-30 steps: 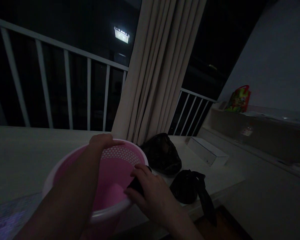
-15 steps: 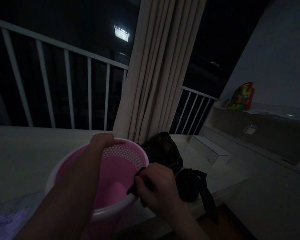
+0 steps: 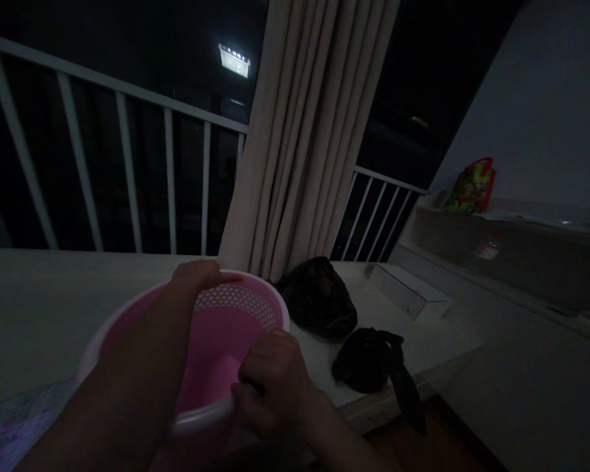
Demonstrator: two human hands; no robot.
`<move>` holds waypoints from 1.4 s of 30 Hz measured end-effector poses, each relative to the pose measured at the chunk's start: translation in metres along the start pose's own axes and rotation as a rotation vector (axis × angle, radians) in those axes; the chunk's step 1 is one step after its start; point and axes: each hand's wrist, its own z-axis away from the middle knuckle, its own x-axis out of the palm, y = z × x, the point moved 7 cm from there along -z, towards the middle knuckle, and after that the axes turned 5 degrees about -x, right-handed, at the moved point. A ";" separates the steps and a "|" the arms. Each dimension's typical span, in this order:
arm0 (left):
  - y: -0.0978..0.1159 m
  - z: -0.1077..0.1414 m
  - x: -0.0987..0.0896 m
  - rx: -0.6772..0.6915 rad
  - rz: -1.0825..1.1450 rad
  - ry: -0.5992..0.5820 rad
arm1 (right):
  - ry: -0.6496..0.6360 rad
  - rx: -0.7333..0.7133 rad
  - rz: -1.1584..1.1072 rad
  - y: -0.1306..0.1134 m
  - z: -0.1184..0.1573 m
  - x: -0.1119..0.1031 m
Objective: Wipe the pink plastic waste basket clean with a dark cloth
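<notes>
A pink plastic basket [image 3: 221,341], with a band of holes below its pale rim, stands open side up on the white ledge. My left hand [image 3: 199,274] grips its far rim, the forearm crossing over the opening. Closed in a fist, my right hand [image 3: 270,383] is at the near right rim. A bit of thin black material [image 3: 255,387] shows between its fingers; most of it is hidden in the fist. Inside the basket there is a pink raised shape at the bottom.
Right of the basket lie a crumpled black plastic bag [image 3: 319,298] and a knotted black bag [image 3: 366,360]. A white box [image 3: 408,290] sits farther right. Behind hang beige curtains [image 3: 299,144] and white railings [image 3: 122,164]. A shelf holds a red and green bag [image 3: 472,187].
My right hand has shifted left and down along the rim, and the black material that stuck out of it is now mostly hidden. My left hand stays on the far rim.
</notes>
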 end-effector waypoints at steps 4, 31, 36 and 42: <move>-0.001 -0.003 0.002 0.000 0.001 -0.005 | -0.005 -0.028 0.054 0.003 0.003 0.003; -0.002 -0.006 0.001 -0.007 -0.005 -0.024 | 0.293 0.069 0.175 -0.030 -0.009 0.003; -0.005 -0.006 0.000 -0.017 0.009 0.008 | 0.070 0.000 0.148 -0.035 -0.016 0.014; -0.009 -0.004 -0.004 -0.038 0.031 0.011 | -0.121 0.153 0.160 -0.025 -0.020 0.018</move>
